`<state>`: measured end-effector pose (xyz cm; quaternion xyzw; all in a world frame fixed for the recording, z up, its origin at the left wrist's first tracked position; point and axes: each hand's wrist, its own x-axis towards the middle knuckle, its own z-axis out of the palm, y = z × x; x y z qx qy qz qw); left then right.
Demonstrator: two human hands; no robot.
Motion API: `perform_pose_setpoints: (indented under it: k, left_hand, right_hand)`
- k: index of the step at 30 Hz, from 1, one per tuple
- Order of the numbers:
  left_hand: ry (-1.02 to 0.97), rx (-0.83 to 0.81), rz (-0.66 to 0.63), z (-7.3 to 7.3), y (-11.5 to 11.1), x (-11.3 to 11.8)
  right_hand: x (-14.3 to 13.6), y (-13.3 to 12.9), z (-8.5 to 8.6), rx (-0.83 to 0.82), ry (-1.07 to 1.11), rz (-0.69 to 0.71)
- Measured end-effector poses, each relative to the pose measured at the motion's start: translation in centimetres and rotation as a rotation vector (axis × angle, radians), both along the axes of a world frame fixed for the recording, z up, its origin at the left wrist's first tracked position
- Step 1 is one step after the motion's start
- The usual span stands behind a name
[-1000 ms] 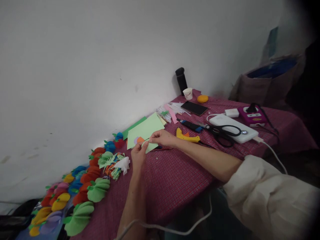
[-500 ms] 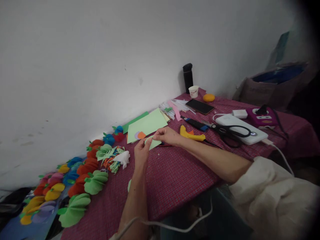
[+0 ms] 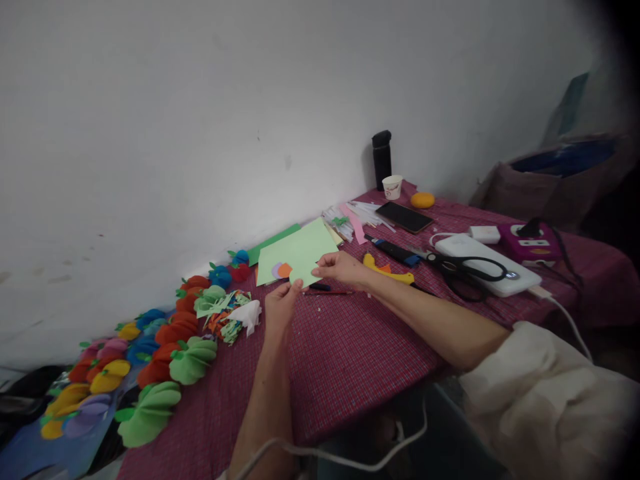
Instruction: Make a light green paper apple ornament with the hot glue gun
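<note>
A small light green paper piece (image 3: 303, 275) is between my hands, over the table. My left hand (image 3: 281, 303) pinches its lower left edge between thumb and fingers. At its right side, my right hand (image 3: 341, 268) has thumb and fingertips closed on the edge. The piece blends with the light green sheets (image 3: 280, 255) lying behind it, so its outline is hard to make out. Orange (image 3: 285, 270) and lilac (image 3: 276, 270) paper rounds lie on those sheets. Just below my right hand are a dark pen (image 3: 320, 287) and a thin reddish stick (image 3: 340, 292).
Folded paper fruits (image 3: 193, 360) crowd the left side, beside paper scraps (image 3: 227, 317). To the right lie a yellow glue gun (image 3: 387, 270), a blue-black cutter (image 3: 395, 251), scissors (image 3: 460, 267), a white power bank (image 3: 485, 263) and a phone (image 3: 404, 217). A black bottle (image 3: 382, 163) and paper cup (image 3: 393, 188) stand behind.
My hands have shifted slightly apart and the green piece is turned flatter toward me. The pen and reddish stick show more below them. The whole view has moved a little.
</note>
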<state>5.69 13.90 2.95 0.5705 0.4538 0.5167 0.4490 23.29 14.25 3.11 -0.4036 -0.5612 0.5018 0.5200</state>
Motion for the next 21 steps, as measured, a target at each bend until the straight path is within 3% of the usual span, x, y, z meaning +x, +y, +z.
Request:
perform_pose_setpoints:
  k: [11,21]
  left_hand:
    - [-0.004,-0.049,-0.079,0.4,-0.9,0.6]
    - [0.067,0.033,-0.067,-1.2,0.0,0.2]
  right_hand:
    - [-0.1,0.3,-0.8,-0.034,0.021,0.117]
    - [-0.7,-0.1,-0.7,-0.044,0.080,0.243]
